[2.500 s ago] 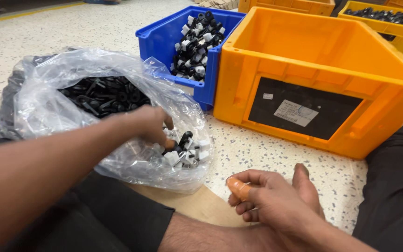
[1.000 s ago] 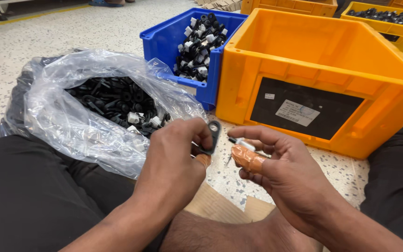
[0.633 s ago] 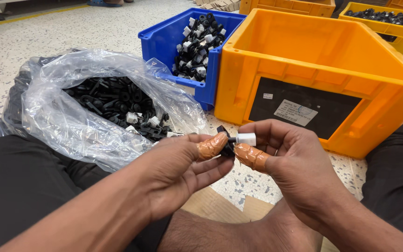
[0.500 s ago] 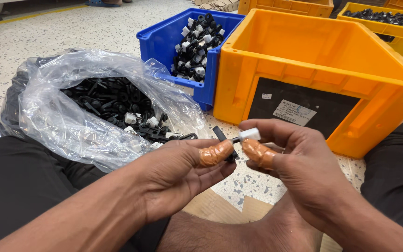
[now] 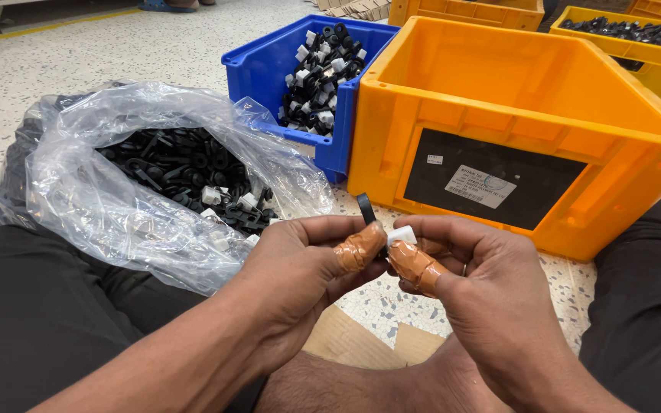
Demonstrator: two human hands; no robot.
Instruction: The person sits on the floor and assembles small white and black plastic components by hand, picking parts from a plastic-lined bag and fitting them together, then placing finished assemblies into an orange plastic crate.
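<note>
A small black plastic ring-shaped part [image 5: 364,206] is pinched in the left hand [image 5: 307,268], thumb wrapped in tan tape, and a small white plastic piece [image 5: 402,234] is gripped by the right hand [image 5: 468,283], its thumb taped too — the two parts are held touching each other, just in front of the large empty orange plastic crate [image 5: 522,115]. Both hands are closed on their parts, thumbs meeting. To the left of the orange crate a blue plastic bin [image 5: 269,69] filled with black-and-white assembled pieces is seen. Further left of the crate, a crumpled clear plastic bag [image 5: 116,206] of loose black parts is spread on the speckled floor [image 5: 116,53] — against the person's black-trousered leg.
</note>
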